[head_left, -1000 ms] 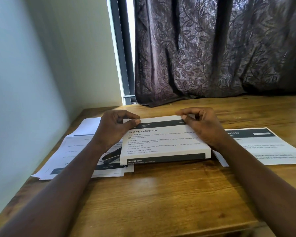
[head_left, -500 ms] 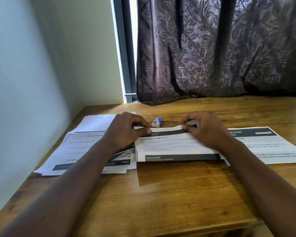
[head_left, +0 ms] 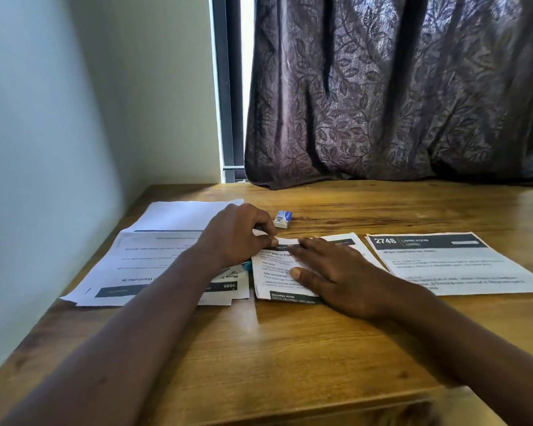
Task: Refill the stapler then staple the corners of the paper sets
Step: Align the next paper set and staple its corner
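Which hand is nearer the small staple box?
Left. The left hand pinches the paper set right beside the staple box; the right hand lies flat on the paper, nearer the person.

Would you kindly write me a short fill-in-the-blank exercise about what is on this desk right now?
1. The left hand pinches the top edge of the middle paper set, while the right hand lies ____ on it.
2. The small staple box sits on the ____ table.
3. The sheet at the right bears the number ____.
4. Behind the table hangs a dark ____ with a leaf pattern.

Missing words: flat; wooden; 2748; curtain
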A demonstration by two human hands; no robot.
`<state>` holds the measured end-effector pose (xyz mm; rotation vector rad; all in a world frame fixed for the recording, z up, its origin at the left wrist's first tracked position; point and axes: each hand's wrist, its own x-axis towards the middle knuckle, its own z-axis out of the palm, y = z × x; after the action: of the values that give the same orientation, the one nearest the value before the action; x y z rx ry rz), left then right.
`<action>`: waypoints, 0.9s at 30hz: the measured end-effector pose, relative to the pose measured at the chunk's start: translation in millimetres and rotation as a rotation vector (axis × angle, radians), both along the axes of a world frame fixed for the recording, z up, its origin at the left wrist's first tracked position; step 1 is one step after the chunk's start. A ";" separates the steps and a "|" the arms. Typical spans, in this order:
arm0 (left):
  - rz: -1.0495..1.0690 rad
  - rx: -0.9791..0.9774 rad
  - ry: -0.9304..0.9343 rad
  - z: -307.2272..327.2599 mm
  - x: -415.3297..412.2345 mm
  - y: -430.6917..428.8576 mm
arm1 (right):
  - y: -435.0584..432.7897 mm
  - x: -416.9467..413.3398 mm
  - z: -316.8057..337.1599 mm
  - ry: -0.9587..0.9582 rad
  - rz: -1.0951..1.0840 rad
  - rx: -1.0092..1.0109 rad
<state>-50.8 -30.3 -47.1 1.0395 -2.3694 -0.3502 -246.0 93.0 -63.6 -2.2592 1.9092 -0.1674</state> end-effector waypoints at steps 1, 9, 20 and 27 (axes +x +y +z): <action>0.005 0.004 -0.009 -0.3 -0.2 -1.2 | 0.9 -0.1 -3.1 0.019 -0.001 0.001; 0.094 0.020 -0.038 -0.5 8.5 -0.5 | 1.0 1.4 -9.1 0.081 -0.018 -0.013; 0.081 -0.280 -0.083 -5.1 -19.3 79.9 | 3.2 3.5 -10.9 0.084 -0.012 -0.055; 0.189 -0.213 -0.390 -22.8 -30.3 97.5 | 4.1 1.1 -10.3 0.073 -0.012 -0.051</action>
<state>-81.1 67.1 -69.9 1.3078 -2.5417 0.1893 -244.9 97.1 -73.9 -2.3179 1.9765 -0.1384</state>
